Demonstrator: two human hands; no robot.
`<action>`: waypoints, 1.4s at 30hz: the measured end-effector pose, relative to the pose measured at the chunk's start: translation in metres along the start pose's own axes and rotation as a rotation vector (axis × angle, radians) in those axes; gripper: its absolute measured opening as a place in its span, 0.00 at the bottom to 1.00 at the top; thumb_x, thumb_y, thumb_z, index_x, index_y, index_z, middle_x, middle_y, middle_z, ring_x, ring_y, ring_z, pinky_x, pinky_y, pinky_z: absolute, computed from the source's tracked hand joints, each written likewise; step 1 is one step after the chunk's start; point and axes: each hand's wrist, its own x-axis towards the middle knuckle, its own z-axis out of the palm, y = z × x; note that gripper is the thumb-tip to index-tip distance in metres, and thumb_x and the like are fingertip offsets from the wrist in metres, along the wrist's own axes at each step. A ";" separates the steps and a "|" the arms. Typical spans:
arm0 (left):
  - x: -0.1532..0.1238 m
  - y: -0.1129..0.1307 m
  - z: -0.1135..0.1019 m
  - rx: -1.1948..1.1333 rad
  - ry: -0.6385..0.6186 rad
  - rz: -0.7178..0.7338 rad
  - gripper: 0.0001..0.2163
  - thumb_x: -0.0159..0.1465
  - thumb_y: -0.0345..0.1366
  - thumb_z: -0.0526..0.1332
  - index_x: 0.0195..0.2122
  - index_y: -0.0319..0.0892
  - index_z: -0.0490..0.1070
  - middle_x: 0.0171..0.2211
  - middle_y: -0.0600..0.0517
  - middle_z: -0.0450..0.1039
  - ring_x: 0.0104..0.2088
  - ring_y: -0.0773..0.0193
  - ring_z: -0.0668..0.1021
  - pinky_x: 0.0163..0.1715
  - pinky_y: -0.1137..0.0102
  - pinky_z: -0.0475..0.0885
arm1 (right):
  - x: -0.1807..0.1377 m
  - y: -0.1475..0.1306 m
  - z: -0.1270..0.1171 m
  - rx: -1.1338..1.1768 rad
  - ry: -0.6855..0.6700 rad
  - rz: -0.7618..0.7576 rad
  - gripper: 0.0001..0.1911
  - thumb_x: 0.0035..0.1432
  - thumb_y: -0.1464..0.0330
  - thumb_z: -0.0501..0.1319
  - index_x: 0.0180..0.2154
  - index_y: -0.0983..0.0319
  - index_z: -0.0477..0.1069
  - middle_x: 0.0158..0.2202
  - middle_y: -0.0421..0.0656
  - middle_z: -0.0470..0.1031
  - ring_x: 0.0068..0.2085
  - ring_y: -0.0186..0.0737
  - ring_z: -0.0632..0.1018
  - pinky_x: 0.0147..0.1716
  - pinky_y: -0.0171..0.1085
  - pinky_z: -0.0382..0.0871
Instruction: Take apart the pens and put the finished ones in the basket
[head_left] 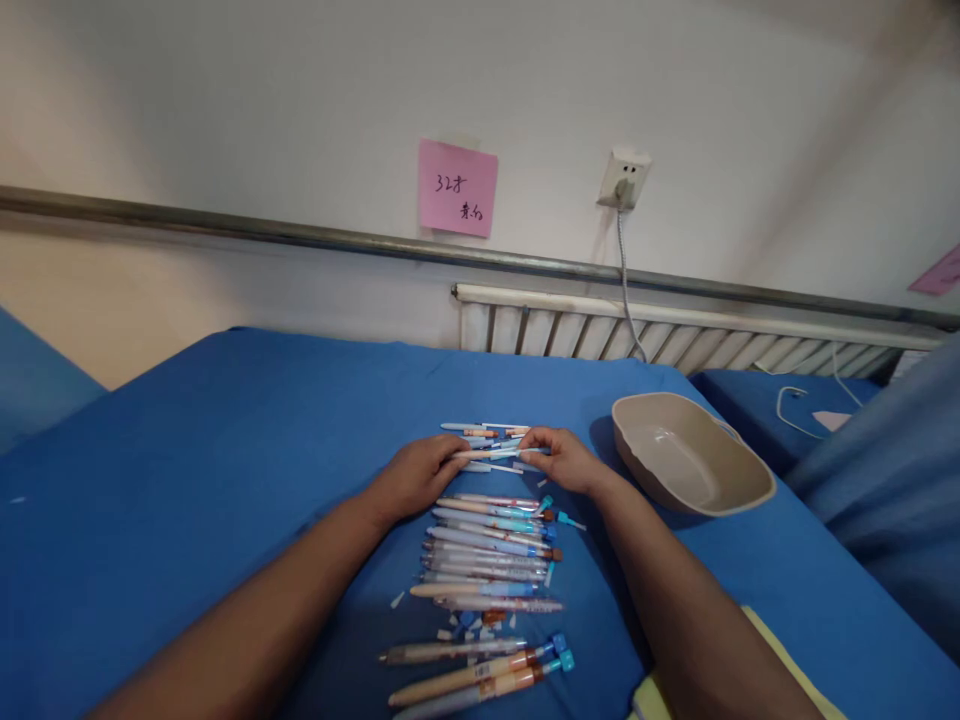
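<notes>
My left hand [420, 475] and my right hand [566, 462] face each other over the far end of the pens. Fingers of both are closed on a slim pale pen [491, 455], one hand near each end; whether it is one piece or two parts is too small to tell. Around it lie loose pen parts [481, 427], white, light blue and orange. Nearer to me, a row of pens [487, 548] lies side by side, mostly crosswise, several with blue or brown ends. Below them are small caps and white bits [480, 622], then a few more pens [472, 680].
A beige plastic basin [694, 450] stands on the blue-covered table [225, 450], right of my right hand. Behind are a radiator [555, 325], a metal rail [337, 235] and a socket with a cord [625, 180]. Yellow cloth [787, 650] lies under my right forearm.
</notes>
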 end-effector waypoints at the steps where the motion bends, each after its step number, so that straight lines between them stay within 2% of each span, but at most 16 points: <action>1: 0.000 -0.002 -0.001 0.021 0.000 -0.008 0.14 0.68 0.41 0.48 0.42 0.42 0.70 0.38 0.49 0.74 0.39 0.60 0.75 0.38 0.69 0.67 | -0.001 0.003 -0.004 0.014 -0.006 0.042 0.10 0.52 0.62 0.60 0.32 0.62 0.69 0.26 0.37 0.68 0.26 0.32 0.68 0.25 0.32 0.66; 6: -0.001 -0.005 -0.002 0.098 -0.021 0.002 0.13 0.67 0.40 0.48 0.41 0.42 0.70 0.38 0.48 0.74 0.38 0.60 0.74 0.37 0.70 0.67 | -0.002 0.008 -0.015 -0.027 0.063 0.105 0.08 0.52 0.63 0.59 0.29 0.62 0.67 0.25 0.37 0.68 0.25 0.32 0.68 0.22 0.30 0.65; 8: -0.001 0.000 -0.001 0.104 -0.023 0.011 0.13 0.67 0.40 0.49 0.40 0.42 0.70 0.37 0.48 0.73 0.37 0.60 0.74 0.36 0.70 0.66 | -0.001 0.003 -0.010 -0.009 0.087 0.103 0.07 0.53 0.64 0.58 0.30 0.61 0.66 0.27 0.38 0.71 0.25 0.31 0.68 0.22 0.30 0.64; 10: -0.002 0.005 0.000 0.098 -0.024 0.018 0.12 0.67 0.39 0.49 0.40 0.42 0.70 0.36 0.49 0.73 0.36 0.61 0.74 0.36 0.70 0.66 | 0.001 -0.003 0.001 0.081 0.055 0.096 0.07 0.55 0.63 0.57 0.32 0.61 0.65 0.29 0.38 0.72 0.22 0.30 0.68 0.21 0.29 0.64; 13: -0.002 0.010 0.001 0.086 -0.032 0.034 0.10 0.66 0.38 0.51 0.40 0.42 0.69 0.35 0.50 0.73 0.36 0.62 0.74 0.35 0.71 0.65 | 0.003 -0.011 0.019 0.155 0.005 0.036 0.06 0.54 0.64 0.57 0.33 0.60 0.64 0.26 0.36 0.70 0.21 0.29 0.67 0.21 0.30 0.63; 15: -0.002 0.009 0.001 0.081 -0.027 0.038 0.09 0.66 0.38 0.51 0.40 0.42 0.69 0.35 0.50 0.73 0.36 0.62 0.74 0.35 0.71 0.65 | 0.004 -0.011 0.023 0.148 0.019 -0.003 0.06 0.53 0.65 0.59 0.32 0.61 0.65 0.25 0.36 0.70 0.23 0.30 0.68 0.23 0.31 0.63; 19: -0.002 0.000 -0.002 0.074 0.005 0.013 0.10 0.65 0.38 0.52 0.40 0.42 0.70 0.35 0.50 0.73 0.36 0.62 0.74 0.36 0.70 0.66 | 0.002 -0.002 0.008 0.157 0.044 0.024 0.09 0.50 0.63 0.62 0.32 0.61 0.66 0.26 0.36 0.70 0.26 0.31 0.69 0.26 0.31 0.64; 23: -0.002 -0.006 -0.007 0.083 0.027 0.023 0.08 0.63 0.37 0.53 0.37 0.41 0.70 0.35 0.50 0.72 0.36 0.61 0.73 0.37 0.70 0.66 | -0.001 0.007 -0.015 0.225 -0.057 0.145 0.15 0.47 0.59 0.64 0.30 0.61 0.64 0.23 0.35 0.69 0.22 0.30 0.68 0.23 0.33 0.67; 27: -0.001 -0.005 -0.010 0.076 0.055 0.085 0.08 0.63 0.36 0.54 0.35 0.41 0.70 0.36 0.49 0.72 0.38 0.60 0.73 0.41 0.67 0.66 | -0.003 0.010 -0.020 0.237 -0.102 0.140 0.15 0.47 0.59 0.64 0.29 0.62 0.63 0.22 0.35 0.68 0.22 0.30 0.69 0.25 0.34 0.69; 30: -0.001 -0.005 -0.008 0.045 0.035 0.152 0.06 0.62 0.35 0.55 0.35 0.42 0.71 0.38 0.49 0.72 0.42 0.60 0.72 0.45 0.66 0.65 | -0.002 0.012 -0.014 0.155 -0.099 0.144 0.11 0.49 0.62 0.63 0.30 0.61 0.64 0.24 0.35 0.68 0.24 0.31 0.70 0.25 0.33 0.69; 34: -0.002 -0.007 -0.004 0.045 0.018 0.153 0.05 0.60 0.32 0.58 0.36 0.42 0.72 0.40 0.49 0.72 0.43 0.59 0.72 0.46 0.66 0.66 | -0.001 0.014 -0.007 0.056 -0.074 0.131 0.05 0.50 0.68 0.61 0.30 0.61 0.66 0.25 0.36 0.69 0.25 0.32 0.70 0.26 0.32 0.67; 39: -0.002 -0.007 -0.003 0.052 0.022 0.145 0.10 0.58 0.32 0.60 0.41 0.43 0.70 0.41 0.49 0.71 0.45 0.58 0.71 0.46 0.64 0.65 | -0.004 0.002 -0.012 -0.356 0.012 -0.049 0.03 0.53 0.69 0.60 0.33 0.61 0.70 0.34 0.40 0.72 0.32 0.34 0.72 0.32 0.32 0.65; 42: -0.002 -0.006 -0.002 0.049 0.003 0.143 0.07 0.58 0.32 0.60 0.38 0.43 0.70 0.41 0.49 0.72 0.44 0.58 0.71 0.46 0.64 0.65 | -0.005 -0.009 -0.012 -0.463 -0.012 -0.121 0.04 0.53 0.71 0.61 0.34 0.61 0.71 0.36 0.41 0.72 0.35 0.34 0.72 0.36 0.33 0.63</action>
